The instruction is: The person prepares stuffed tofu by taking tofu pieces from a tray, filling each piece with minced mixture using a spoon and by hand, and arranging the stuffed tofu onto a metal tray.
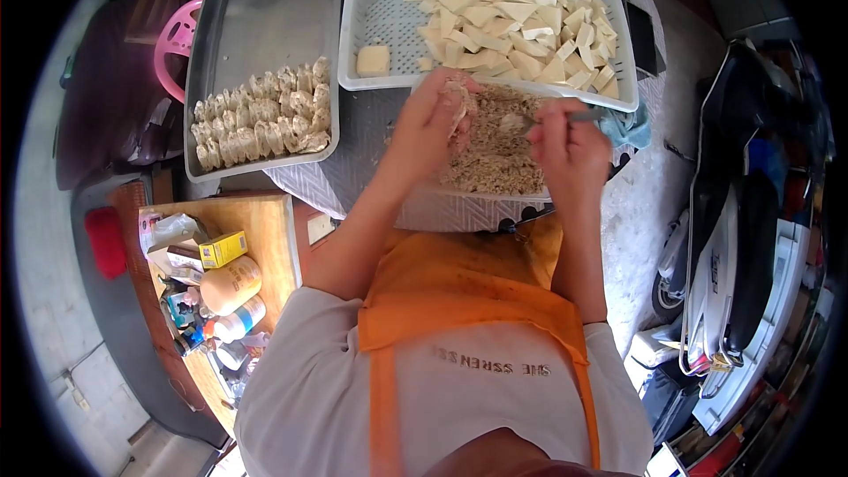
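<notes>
A tray of crumbly brown filling (496, 175) lies in front of me, below both hands. My left hand (433, 122) is at its left side, fingers curled around a pale, filling-smeared piece (458, 106). Over the right part of the filling, my right hand (570, 137) grips a utensil with a dark handle (587, 115); its tip is by the filling. Behind, a white perforated basket (380, 18) holds a heap of pale triangular pieces (521, 18) and one squarish block (373, 61). On the left, a metal tray (265, 22) carries rows of filled pieces (261, 115).
At the lower left a wooden table (269, 221) bears a yellow box (223, 249), bottles and jars. A pink ring (168, 49) shows behind the metal tray. A blue cloth (627, 128) is at the right edge, with a parked scooter (724, 274) farther right.
</notes>
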`<state>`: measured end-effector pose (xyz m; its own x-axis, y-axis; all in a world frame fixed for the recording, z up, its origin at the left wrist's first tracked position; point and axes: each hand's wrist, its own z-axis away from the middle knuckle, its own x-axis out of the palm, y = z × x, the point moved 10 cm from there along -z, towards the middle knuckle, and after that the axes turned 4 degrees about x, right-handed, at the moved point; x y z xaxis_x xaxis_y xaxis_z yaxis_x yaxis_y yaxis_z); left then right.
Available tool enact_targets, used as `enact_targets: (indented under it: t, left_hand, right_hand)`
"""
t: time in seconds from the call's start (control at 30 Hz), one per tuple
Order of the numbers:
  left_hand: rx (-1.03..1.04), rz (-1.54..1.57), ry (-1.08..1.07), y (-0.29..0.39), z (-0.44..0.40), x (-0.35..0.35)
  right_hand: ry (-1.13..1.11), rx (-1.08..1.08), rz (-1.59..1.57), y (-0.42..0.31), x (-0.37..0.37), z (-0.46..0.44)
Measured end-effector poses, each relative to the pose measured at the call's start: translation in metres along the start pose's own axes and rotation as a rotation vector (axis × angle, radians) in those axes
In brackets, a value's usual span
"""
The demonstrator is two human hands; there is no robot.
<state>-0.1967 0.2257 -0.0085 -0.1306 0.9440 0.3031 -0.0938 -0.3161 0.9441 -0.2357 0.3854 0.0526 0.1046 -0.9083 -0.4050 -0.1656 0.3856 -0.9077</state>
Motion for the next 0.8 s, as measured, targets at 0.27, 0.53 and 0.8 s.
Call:
enact_targets:
  t: [0.27,0.53,0.8]
  left_hand:
    - [-0.035,0.205,-0.026,-0.007,0.005,-0.003]
    - [0.233,-0.318,-0.089,0.004,0.004,0.027]
    - [0.003,-0.156,-0.071,0.002,0.009,0.035]
  right_hand:
    - [-0.143,0.311,-0.449,0.056,0.028,0.009]
    - [-0.028,0.185,-0.525,0.016,-0.002,0.014]
    - [0.065,-0.1,-0.173,-0.029,-0.01,0.03]
